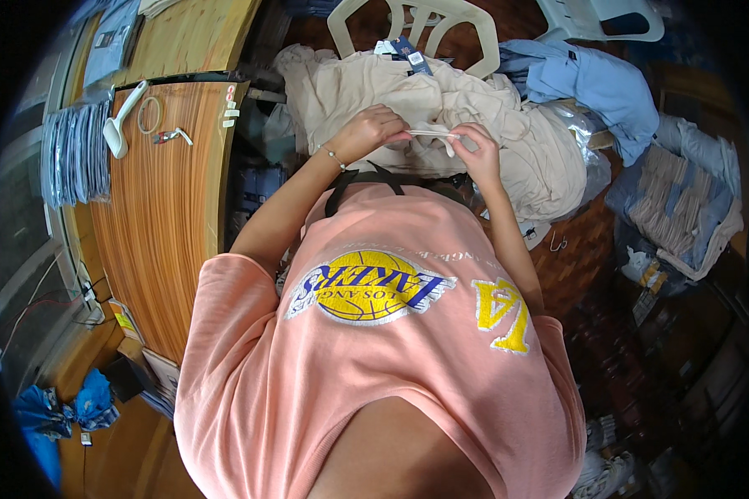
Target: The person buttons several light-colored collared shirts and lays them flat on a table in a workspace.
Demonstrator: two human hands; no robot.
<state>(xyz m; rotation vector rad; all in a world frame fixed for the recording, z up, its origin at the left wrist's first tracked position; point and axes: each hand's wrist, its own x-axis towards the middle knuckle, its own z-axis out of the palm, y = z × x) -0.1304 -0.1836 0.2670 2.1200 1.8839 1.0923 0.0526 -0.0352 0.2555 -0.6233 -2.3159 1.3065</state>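
In front of my chest, a thin white strip (429, 133) is drawn nearly straight between my two hands. My left hand (368, 133), with a bracelet at the wrist, pinches one end. The other end is closed in the fingers of my right hand (477, 153), and a short pale piece hangs beside its thumb. Whether the strip is cloth or cord I cannot tell. Beneath and beyond both hands spreads a crumpled cream garment (524, 158), with a dark blue hang tag (413, 58) on its far edge.
A white plastic chair (338, 29) stands beyond the cream cloth; a light blue garment (595, 79) drapes at right. Farther right sits a bag of folded garments (674, 195). On the left, a wooden table (171, 183) holds a white handled tool (123, 125) and small snips (166, 135).
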